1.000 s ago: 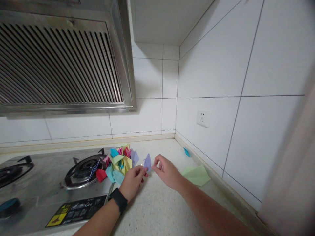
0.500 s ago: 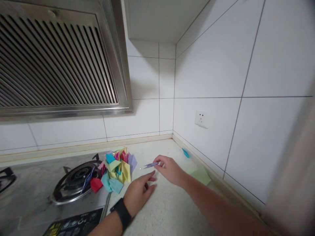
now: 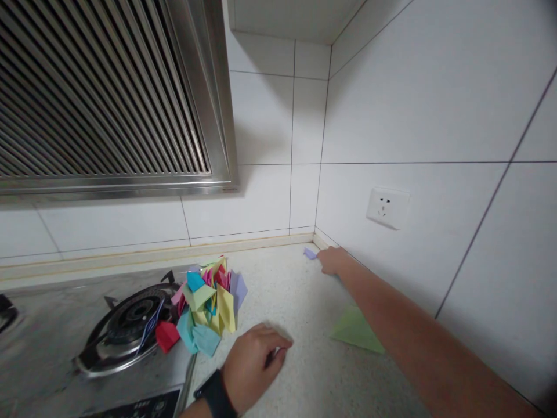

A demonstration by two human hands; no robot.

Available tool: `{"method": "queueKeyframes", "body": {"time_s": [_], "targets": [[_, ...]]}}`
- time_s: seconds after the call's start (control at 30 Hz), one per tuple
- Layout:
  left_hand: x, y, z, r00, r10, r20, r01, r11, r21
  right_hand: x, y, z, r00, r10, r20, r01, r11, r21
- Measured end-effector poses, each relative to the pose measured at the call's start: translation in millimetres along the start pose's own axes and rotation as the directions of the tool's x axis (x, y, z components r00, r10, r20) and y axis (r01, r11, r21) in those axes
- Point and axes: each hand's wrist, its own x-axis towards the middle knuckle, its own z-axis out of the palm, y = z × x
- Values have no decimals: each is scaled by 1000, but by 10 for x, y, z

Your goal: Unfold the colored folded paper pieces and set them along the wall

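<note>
In the far right corner of the counter, my right hand point(image 3: 331, 260) is closed at the fingertips on a small purple folded paper point(image 3: 310, 253). My left hand point(image 3: 257, 363), with a black watch on its wrist, rests low over the counter. Its fingers are loosely bent, the thumb stands a little apart, and nothing is in them. To its upper left lies a heap of folded coloured papers point(image 3: 206, 307), spilling from the counter onto the stove edge. A flat green paper point(image 3: 357, 331) lies under my right forearm, which partly covers it.
A gas burner point(image 3: 130, 325) with a metal ring sits left of the heap, and a striped blue-white strip point(image 3: 152, 325) leans on it. The range hood point(image 3: 204, 116) hangs above. A socket point(image 3: 387, 207) is on the tiled right wall.
My right hand has carried the purple folded paper away to the far right corner, covering the blue piece there. My left hand has drawn closer to me. The view has shifted slightly.
</note>
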Motion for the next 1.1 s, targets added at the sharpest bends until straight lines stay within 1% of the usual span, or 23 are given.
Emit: {"method": "queueKeyframes", "body": {"time_s": [0.07,0.17,0.27,0.33,0.4,0.47,0.6,0.8,0.97,1.1], "targets": [[7,-5,-2,1000,-3,10,3,1000,-6,21,79,98,998,-2,62,3,1000,-24],[9,-4,-7,1000,-3,16,3,1000,-21,92,119,138,994,-41,105,45,999,-29],[6,5,-14,1000,-5,14,6,999,-34,174,52,160,984,-112,136,115,993,-8],[5,11,-17,1000,-5,18,5,999,-38,211,-18,212,979,-130,158,132,991,-2],[4,13,-19,1000,-1,19,2,999,-41,231,-68,287,978,-106,179,111,994,-13],[2,13,-21,1000,4,17,-4,999,-45,239,-79,365,980,-57,188,65,997,-38],[-4,16,-27,1000,10,21,-9,999,-41,246,-14,458,983,18,181,-4,997,-79],[2,18,-23,1000,5,16,-4,999,-43,262,60,472,983,31,180,-17,997,-81],[7,15,-25,1000,12,12,-12,999,-37,260,58,466,984,48,171,-36,997,-73],[8,14,-31,1000,16,19,-16,999,-33,211,33,416,985,49,165,-38,997,-72]]}}
